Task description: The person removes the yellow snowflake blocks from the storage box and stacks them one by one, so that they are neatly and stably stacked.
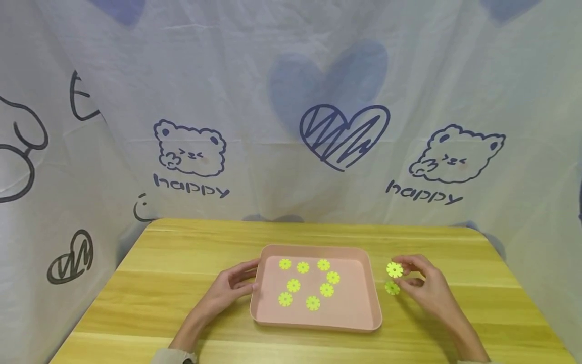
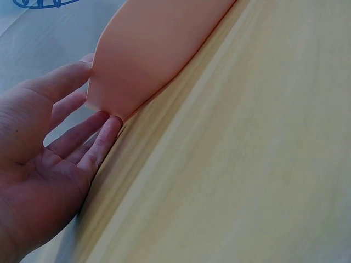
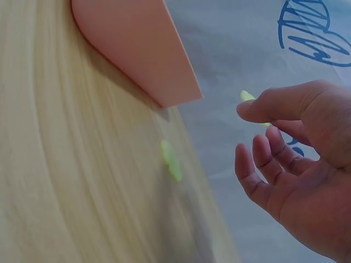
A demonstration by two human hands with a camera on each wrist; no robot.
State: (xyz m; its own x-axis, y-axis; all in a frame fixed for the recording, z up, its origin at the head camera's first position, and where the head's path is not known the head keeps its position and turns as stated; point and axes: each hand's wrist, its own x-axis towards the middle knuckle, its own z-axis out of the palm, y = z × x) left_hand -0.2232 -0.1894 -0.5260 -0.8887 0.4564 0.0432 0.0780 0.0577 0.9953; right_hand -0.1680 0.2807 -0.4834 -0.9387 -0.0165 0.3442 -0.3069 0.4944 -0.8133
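Note:
A pink tray (image 1: 313,324) stands on the table, and several yellow-green notched plastic discs, including one snowflake disc (image 1: 312,303), lie spread out in it. At the tray's left wall rests my left hand (image 1: 225,290), touching it with fairly straight fingertips; in the left wrist view, the fingers (image 2: 71,82) meet the outer wall. To the right of the tray my right hand (image 1: 425,283) holds a snowflake disc (image 1: 394,270) above the table, pinched between thumb and finger. Just below it, another snowflake disc (image 1: 392,288) lies on the wood, also visible in the right wrist view.
The yellow wood-grain table (image 1: 195,247) has rounded far corners. Behind it and along the sides hangs a pale cloth (image 1: 259,167) printed with hearts, bear faces and the word "happy".

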